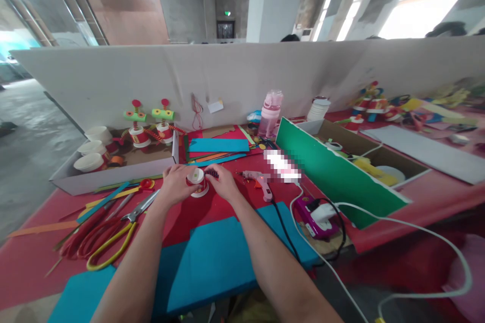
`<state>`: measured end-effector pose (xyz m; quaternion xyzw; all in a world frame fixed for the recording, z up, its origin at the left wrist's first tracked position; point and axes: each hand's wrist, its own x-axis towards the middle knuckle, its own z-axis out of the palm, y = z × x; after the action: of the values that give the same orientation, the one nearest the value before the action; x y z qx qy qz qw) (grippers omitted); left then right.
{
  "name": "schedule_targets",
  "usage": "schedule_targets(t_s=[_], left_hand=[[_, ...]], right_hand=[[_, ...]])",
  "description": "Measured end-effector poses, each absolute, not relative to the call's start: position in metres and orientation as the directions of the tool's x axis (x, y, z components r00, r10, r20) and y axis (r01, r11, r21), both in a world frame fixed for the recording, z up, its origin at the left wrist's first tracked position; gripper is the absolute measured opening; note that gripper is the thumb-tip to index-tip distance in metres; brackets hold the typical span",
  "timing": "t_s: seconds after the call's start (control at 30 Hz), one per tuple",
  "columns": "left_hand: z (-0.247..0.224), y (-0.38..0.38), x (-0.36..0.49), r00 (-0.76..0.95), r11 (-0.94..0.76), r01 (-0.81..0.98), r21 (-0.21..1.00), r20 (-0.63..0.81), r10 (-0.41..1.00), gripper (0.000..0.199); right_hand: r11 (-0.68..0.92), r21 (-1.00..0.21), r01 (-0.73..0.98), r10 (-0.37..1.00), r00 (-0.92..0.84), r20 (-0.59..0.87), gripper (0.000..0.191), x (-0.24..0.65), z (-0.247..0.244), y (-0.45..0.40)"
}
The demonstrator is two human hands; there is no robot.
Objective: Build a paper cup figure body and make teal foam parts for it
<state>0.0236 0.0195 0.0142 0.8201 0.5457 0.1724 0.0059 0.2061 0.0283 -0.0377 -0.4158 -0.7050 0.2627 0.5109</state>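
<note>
A red and white paper cup (198, 191) stands upside down on the red table in front of me. My left hand (177, 184) is wrapped round its left side. At the cup's right side, my right hand (223, 182) pinches a small dark coiled strip (211, 173), which reaches the cup's wall; whether it is stuck there I cannot tell. Right of my right hand lies a pink glue gun (262, 181) with a black cord. Two finished cup figures (139, 137) with green heads and red balls stand in a white box at the left.
Large scissors (132, 216) and paper strips lie at the left. Blue sheets (212, 247) cover the near edge. A purple power strip (318, 222) with trailing cables and a green-sided box (333, 171) are at the right. A pink bottle (270, 113) stands by the white partition (151, 75).
</note>
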Motion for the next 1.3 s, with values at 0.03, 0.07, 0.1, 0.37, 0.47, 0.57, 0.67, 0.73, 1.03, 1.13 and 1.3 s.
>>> schedule_targets(t_s=[0.03,0.07,0.1,0.37,0.47,0.57,0.67,0.73,1.03,1.13,1.3], left_hand=[[0.0141,0.0196,0.0236,0.345,-0.405,0.892,0.2,0.278,0.897,0.048],[0.014,0.0197,0.0235,0.345,-0.405,0.892,0.201,0.278,0.897,0.048],[0.0139,0.0197,0.0235,0.344,-0.404,0.892,0.202,0.276,0.897,0.048],[0.0144,0.0194,0.0234,0.327,-0.392,0.892,0.227,0.277,0.904,0.048],[0.014,0.0201,0.0231,0.33,-0.396,0.888,0.233,0.277,0.903,0.048],[0.0131,0.0212,0.0226,0.34,-0.406,0.884,0.232,0.279,0.898,0.048],[0.0124,0.0216,0.0224,0.342,-0.409,0.883,0.229,0.281,0.897,0.048],[0.0122,0.0215,0.0224,0.341,-0.408,0.885,0.225,0.282,0.897,0.048],[0.0104,0.023,0.0206,0.354,-0.422,0.88,0.22,0.29,0.889,0.048],[0.0102,0.0222,0.0217,0.362,-0.426,0.879,0.215,0.283,0.888,0.049],[0.0172,0.0177,0.0197,0.356,-0.422,0.886,0.192,0.301,0.885,0.062]], right_hand=[[0.518,-0.793,0.32,0.854,-0.133,0.503,0.012,0.2061,-0.0376,0.0281],[0.52,-0.792,0.321,0.853,-0.135,0.505,0.012,0.2061,-0.0375,0.0279],[0.522,-0.791,0.321,0.851,-0.138,0.506,0.013,0.2061,-0.0373,0.0278],[0.535,-0.789,0.301,0.844,-0.14,0.519,0.013,0.2053,-0.0371,0.0283],[0.532,-0.795,0.294,0.846,-0.14,0.514,0.013,0.2054,-0.0375,0.0285],[0.527,-0.797,0.295,0.849,-0.141,0.509,0.013,0.2054,-0.0377,0.0283],[0.517,-0.802,0.301,0.855,-0.139,0.499,0.013,0.2052,-0.0373,0.0279],[0.513,-0.803,0.303,0.857,-0.139,0.496,0.013,0.2052,-0.0368,0.0276],[0.519,-0.803,0.293,0.854,-0.145,0.499,0.013,0.2055,-0.0364,0.0274],[0.518,-0.797,0.31,0.855,-0.143,0.499,0.013,0.206,-0.0362,0.0269],[0.506,-0.8,0.322,0.861,-0.143,0.487,0.02,0.2057,-0.0339,0.0245]])
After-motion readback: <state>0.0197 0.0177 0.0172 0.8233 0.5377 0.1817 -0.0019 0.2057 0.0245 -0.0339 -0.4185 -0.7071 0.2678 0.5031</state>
